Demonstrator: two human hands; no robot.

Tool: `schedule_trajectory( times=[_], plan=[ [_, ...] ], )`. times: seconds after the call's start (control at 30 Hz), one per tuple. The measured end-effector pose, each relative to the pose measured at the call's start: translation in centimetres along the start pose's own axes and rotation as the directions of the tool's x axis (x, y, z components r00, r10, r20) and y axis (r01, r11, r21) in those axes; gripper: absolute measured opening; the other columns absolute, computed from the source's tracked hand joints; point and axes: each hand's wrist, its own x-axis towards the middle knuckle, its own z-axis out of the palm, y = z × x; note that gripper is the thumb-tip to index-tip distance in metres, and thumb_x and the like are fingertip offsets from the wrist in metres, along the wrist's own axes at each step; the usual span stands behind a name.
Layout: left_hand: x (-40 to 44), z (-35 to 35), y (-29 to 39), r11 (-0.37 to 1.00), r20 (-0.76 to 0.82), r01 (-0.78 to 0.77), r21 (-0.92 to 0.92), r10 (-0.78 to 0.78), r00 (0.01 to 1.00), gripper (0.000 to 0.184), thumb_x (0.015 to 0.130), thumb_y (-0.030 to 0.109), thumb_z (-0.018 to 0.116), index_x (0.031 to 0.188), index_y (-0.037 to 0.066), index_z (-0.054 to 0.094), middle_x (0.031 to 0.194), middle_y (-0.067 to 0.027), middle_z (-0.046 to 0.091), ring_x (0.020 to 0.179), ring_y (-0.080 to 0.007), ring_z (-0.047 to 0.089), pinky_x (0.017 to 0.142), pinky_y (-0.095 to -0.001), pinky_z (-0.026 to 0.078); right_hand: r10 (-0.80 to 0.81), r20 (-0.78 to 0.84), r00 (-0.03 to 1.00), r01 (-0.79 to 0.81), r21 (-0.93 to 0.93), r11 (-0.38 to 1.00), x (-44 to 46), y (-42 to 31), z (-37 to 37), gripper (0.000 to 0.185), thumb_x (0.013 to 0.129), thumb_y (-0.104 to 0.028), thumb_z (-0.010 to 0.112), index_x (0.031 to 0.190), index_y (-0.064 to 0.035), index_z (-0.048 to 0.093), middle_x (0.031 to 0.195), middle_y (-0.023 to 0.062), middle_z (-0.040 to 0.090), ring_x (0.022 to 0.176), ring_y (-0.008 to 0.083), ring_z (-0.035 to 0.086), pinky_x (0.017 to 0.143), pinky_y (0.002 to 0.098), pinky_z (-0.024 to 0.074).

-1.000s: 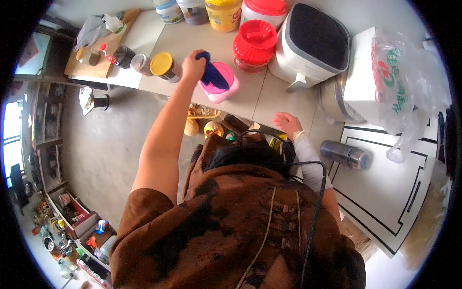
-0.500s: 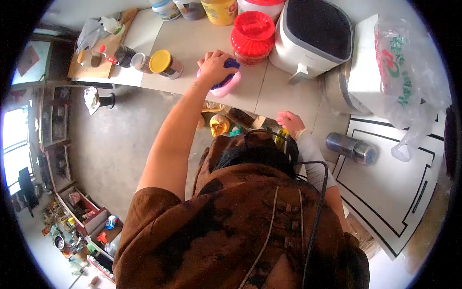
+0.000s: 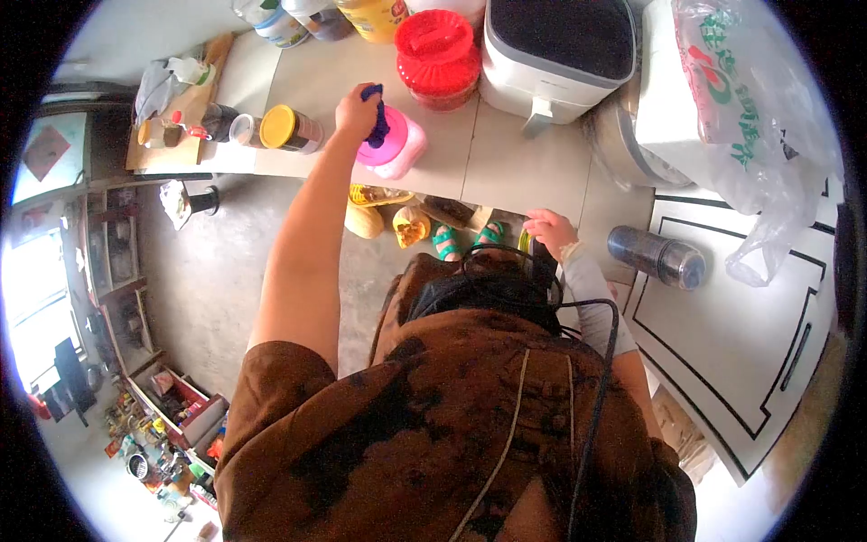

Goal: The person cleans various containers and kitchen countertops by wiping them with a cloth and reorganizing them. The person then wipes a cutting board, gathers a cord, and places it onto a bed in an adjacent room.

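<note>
My left hand (image 3: 358, 112) is closed around a dark blue cloth (image 3: 378, 130), the knuckles uppermost and the grip narrow. The cloth is bunched lengthwise into a slim bundle. Its long axis runs roughly away from my body — one end pokes out past my fingers at the far side, the other points back toward me over the pink lid (image 3: 396, 125). That near part lies over the lid's left portion; whether it presses on the surface cannot be told from this angle. The lid sits on a pale pink jar (image 3: 408, 155), which stands near the front edge of the tiled counter (image 3: 444, 161).

My right hand (image 3: 549, 232) is low, just beside the counter edge, with its fingers loosely bent and pointing left. Its underside is hidden, so I cannot tell whether it holds anything. A white sleeve (image 3: 587, 298) covers the forearm behind it.

Left of the cloth stands a yellow-lidded can (image 3: 291, 129), then a small clear tub (image 3: 244, 131), then a dark bottle (image 3: 218, 122) beside a wooden board (image 3: 185, 155). Beyond the jar, farther back and to the right, is a red-lidded jar (image 3: 440, 56); a white appliance (image 3: 546, 90) with a dark top stands next to it. A metal flask (image 3: 657, 257) is well apart — out to the right. Below the counter edge, green sandals (image 3: 445, 242) show near a cut squash (image 3: 411, 228).
</note>
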Motion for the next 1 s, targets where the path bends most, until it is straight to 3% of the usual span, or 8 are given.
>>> schedule_trajectory(
  times=[0.17, 0.2, 0.27, 0.37, 0.47, 0.63, 0.93, 1.0],
  plan=[
    [-5.2, -4.7, 1.3, 0.984, -0.097, -0.123, -0.130, 0.111, 0.989, 0.036, 0.089, 0.029, 0.058, 0.122, 0.014, 0.060, 0.101, -0.0194, 0.068, 0.099, -0.0334, 0.065, 0.087, -0.0401, 0.050, -0.046, 0.016, 0.999, 0.046, 0.034, 0.998, 0.8, 0.3, -0.7, 0.035, 0.088, -0.018, 0.054, 0.117, 0.0007, 0.060, 0.102, 0.0138, 0.068, 0.090, 0.0191, 0.065, 0.080, 0.0285, 0.0513],
    [-6.1, -3.8, -0.3, 0.960, 0.024, -0.168, -0.225, 0.177, 0.984, 0.045, 0.089, 0.033, 0.060, 0.131, 0.018, 0.053, 0.125, -0.0200, 0.058, 0.116, -0.0335, 0.056, 0.096, -0.0436, 0.044, -0.058, 0.000, 0.998, 0.058, 0.004, 0.998, 1.4, 0.4, -0.7, 0.034, 0.087, -0.016, 0.055, 0.116, 0.0008, 0.060, 0.101, 0.0137, 0.068, 0.090, 0.0190, 0.065, 0.079, 0.0284, 0.0515],
    [-9.2, -2.4, -0.6, 0.900, 0.030, -0.312, 0.305, 0.318, 0.948, 0.061, 0.085, 0.035, 0.065, 0.138, 0.015, 0.044, 0.148, -0.0216, 0.032, 0.133, -0.0382, 0.036, 0.105, -0.0476, 0.034, -0.025, 0.053, 0.998, 0.021, 0.076, 0.997, 2.1, 0.8, -0.3, 0.033, 0.088, -0.015, 0.057, 0.117, 0.0007, 0.059, 0.102, 0.0135, 0.068, 0.092, 0.0192, 0.065, 0.079, 0.0287, 0.0517],
    [-10.3, -0.3, -2.4, 0.927, -0.106, -0.364, 0.086, 0.372, 0.922, 0.078, 0.080, 0.037, 0.071, 0.143, 0.008, 0.035, 0.152, -0.0230, 0.018, 0.136, -0.0437, 0.025, 0.108, -0.0502, 0.028, -0.026, 0.064, 0.998, 0.024, 0.031, 0.999, 2.3, -0.5, 0.4, 0.034, 0.091, -0.019, 0.057, 0.120, 0.0004, 0.057, 0.102, 0.0126, 0.068, 0.092, 0.0188, 0.065, 0.080, 0.0292, 0.0514],
    [-9.6, -0.8, -2.5, 0.938, -0.088, -0.275, 0.210, 0.298, 0.950, 0.084, 0.076, 0.036, 0.074, 0.142, 0.002, 0.033, 0.143, -0.0274, 0.029, 0.127, -0.0454, 0.034, 0.106, -0.0478, 0.032, -0.038, 0.043, 0.998, 0.033, 0.094, 0.995, 1.7, -0.8, 0.6, 0.033, 0.091, -0.018, 0.056, 0.119, 0.0002, 0.058, 0.099, 0.0120, 0.069, 0.089, 0.0181, 0.065, 0.080, 0.0287, 0.0512],
    [-8.9, -2.3, -4.5, 0.948, -0.177, -0.285, 0.140, 0.307, 0.935, 0.051, 0.076, 0.022, 0.073, 0.122, 0.008, 0.056, 0.116, -0.0155, 0.053, 0.107, -0.0366, 0.051, 0.098, -0.0469, 0.037, -0.008, 0.018, 1.000, 0.006, 0.095, 0.995, 1.7, 1.2, 1.1, 0.034, 0.090, -0.018, 0.056, 0.119, 0.0004, 0.058, 0.101, 0.0111, 0.068, 0.088, 0.0158, 0.064, 0.078, 0.0283, 0.0509],
    [-6.1, -2.2, -2.4, 0.981, -0.111, -0.121, 0.149, 0.138, 0.984, 0.044, 0.082, 0.026, 0.067, 0.123, 0.015, 0.058, 0.117, -0.0182, 0.053, 0.108, -0.0383, 0.050, 0.094, -0.0459, 0.042, -0.024, 0.067, 0.997, 0.011, 0.191, 0.982, 2.1, -2.9, 8.6, 0.034, 0.091, -0.020, 0.056, 0.118, 0.0003, 0.058, 0.098, 0.0082, 0.067, 0.085, 0.0140, 0.062, 0.076, 0.0265, 0.0506],
    [-5.0, -2.5, -4.5, 0.982, -0.146, -0.128, -0.142, 0.107, 0.983, 0.040, 0.083, 0.019, 0.064, 0.123, 0.017, 0.058, 0.115, -0.0185, 0.053, 0.106, -0.0366, 0.052, 0.094, -0.0436, 0.044, -0.048, 0.032, 0.998, 0.038, 0.254, 0.966, 1.9, -3.5, 10.3, 0.032, 0.093, -0.020, 0.054, 0.118, 0.0001, 0.058, 0.099, 0.0086, 0.067, 0.086, 0.0139, 0.063, 0.075, 0.0257, 0.0504]
  ],
)
